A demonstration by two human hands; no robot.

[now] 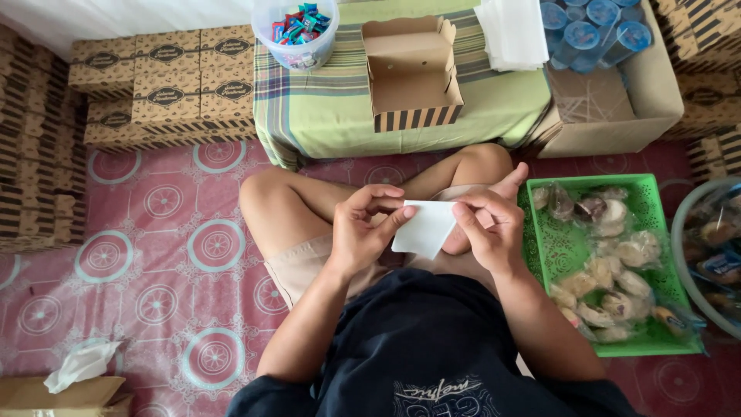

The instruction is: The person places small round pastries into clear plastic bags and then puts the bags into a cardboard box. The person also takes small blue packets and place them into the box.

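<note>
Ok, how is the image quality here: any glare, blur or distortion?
Head view: soft, even light, no hard shadows; white sheet between left hand and right hand looks nearly blown out; hands sharp; wide-angle bending at the edges, seen in the stacked boxes.

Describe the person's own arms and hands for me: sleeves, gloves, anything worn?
Both arms are bare from the elbows down, with no sleeves reaching the forearms. The left hand and right hand wear no gloves, and no rings, watch or bracelet show. The nails look short and unpainted. The dark navy shirt with pale lettering covers the torso; its sleeve ends cannot be seen.
</note>
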